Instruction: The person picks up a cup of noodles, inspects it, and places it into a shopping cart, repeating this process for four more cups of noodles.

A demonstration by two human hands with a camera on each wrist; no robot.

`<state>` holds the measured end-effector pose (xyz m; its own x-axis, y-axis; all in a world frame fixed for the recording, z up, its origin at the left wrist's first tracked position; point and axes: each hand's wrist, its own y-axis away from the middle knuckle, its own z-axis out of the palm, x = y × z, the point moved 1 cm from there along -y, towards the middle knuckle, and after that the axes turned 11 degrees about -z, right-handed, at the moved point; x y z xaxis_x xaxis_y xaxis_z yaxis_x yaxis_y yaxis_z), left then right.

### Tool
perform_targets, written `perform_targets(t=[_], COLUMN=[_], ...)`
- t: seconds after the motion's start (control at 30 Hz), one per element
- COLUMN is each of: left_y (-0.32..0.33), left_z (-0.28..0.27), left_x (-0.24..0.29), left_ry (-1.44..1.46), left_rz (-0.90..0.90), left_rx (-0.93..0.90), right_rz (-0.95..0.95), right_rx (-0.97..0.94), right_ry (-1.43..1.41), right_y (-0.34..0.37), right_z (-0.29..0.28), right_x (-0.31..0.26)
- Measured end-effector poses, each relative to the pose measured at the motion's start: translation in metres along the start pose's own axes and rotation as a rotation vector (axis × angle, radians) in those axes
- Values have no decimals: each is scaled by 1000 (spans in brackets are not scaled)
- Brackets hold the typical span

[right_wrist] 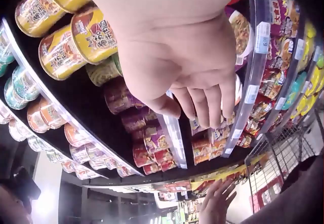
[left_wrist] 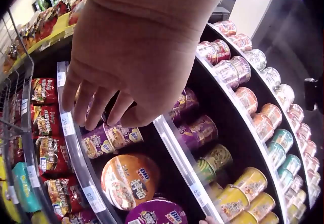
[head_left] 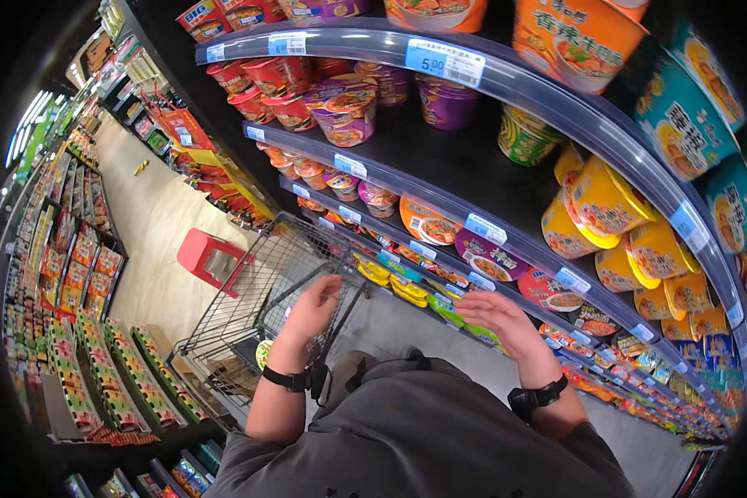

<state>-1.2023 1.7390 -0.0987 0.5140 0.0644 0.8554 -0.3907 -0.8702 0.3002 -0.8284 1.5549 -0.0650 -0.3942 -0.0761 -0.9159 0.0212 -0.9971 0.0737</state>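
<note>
Standing between a cart (head_left: 253, 290) and noodle shelves (head_left: 543, 89), with both hands raised and holding nothing.

In the head view, the left hand (head_left: 314, 309) appears over the wire cart, its fingers loosely bent; the right hand (head_left: 504, 319) has its fingers nearly straight, in front of the lower shelves. An orange tub (head_left: 430, 220), a purple tub (head_left: 490, 255) and a pink tub (head_left: 548, 289) sit side by side on a lower shelf, near the right hand; purple cups (head_left: 340, 108), a green cup (head_left: 527, 137) and stacked yellow cups (head_left: 610, 195) stand on the shelf above, with teal cups (head_left: 687, 116) higher at the far right. A red stool (head_left: 207, 256) is on the aisle floor (head_left: 137, 220) beyond the cart. Each wrist wears a black band (head_left: 297, 381).
</note>
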Motion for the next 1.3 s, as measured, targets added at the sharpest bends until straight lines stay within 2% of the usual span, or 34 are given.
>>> perform_targets(t=[0.1,0.17,0.23,0.3,0.37,0.43,0.5,0.57,0.83,1.0,1.1,1.3], left_y=[-8,-19,-28,-44,-61,-83,-106,-126,-195,-221,-229,-214], left_z=[-14,-27,-41,-55,-68,-83,-95,-108,-132,-127,-123,-125], left_x=[10,8,28,34,53,68,79,98,154,157,155,162], left_ry=[-79,-46,-22,16,96,71,87,134,193,192,234,216], left_rz=[-41,64,49,161,117,280,317,426,589,482,486,561], left_rx=[43,118,122,188,176,223,236,232,167,86,11,25], right_rz=[-39,-65,-97,-110,-124,-214,-191,-295,-411,-427,-409,-431], right_rx=[-89,-135,-201,-223,-236,-272,-232,-190,7,77,51,32], right_ry=[3,9,2,6,19,-30,-3,13,75,28,26,31], right_y=[-27,-47,-69,-92,-114,-138,-161,-186,-267,-298,-306,-297], right_z=[20,30,39,52,62,72,83,92,111,117,120,125], right_x=[-22,-31,-37,-49,-56,-64,-78,-88,-107,-102,-99,-101])
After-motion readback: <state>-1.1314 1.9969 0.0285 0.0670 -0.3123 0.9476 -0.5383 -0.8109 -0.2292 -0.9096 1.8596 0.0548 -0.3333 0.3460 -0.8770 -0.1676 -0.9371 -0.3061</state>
